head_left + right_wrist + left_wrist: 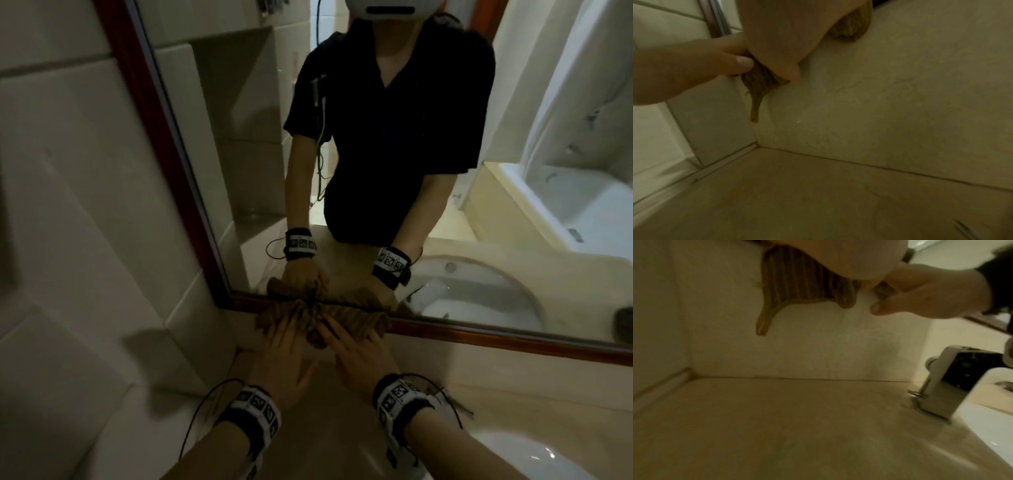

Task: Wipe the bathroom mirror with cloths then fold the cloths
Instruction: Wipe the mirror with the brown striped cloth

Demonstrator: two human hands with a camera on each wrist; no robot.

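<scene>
Both hands, left hand (284, 346) and right hand (356, 346), press flat-fingered on bunched brown cloths (356, 320) at the mirror (239, 171) bottom edge, near its left corner, above the bench (329, 445). The cloth band runs left to right; glass lies above.

No readable text; wristbands (255, 407) bear only square coded markers, no legible characters.

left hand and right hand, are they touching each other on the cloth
Touching: the right wrist view shows the left hand thumb against the right hand, brown cloth pinched between.
</scene>
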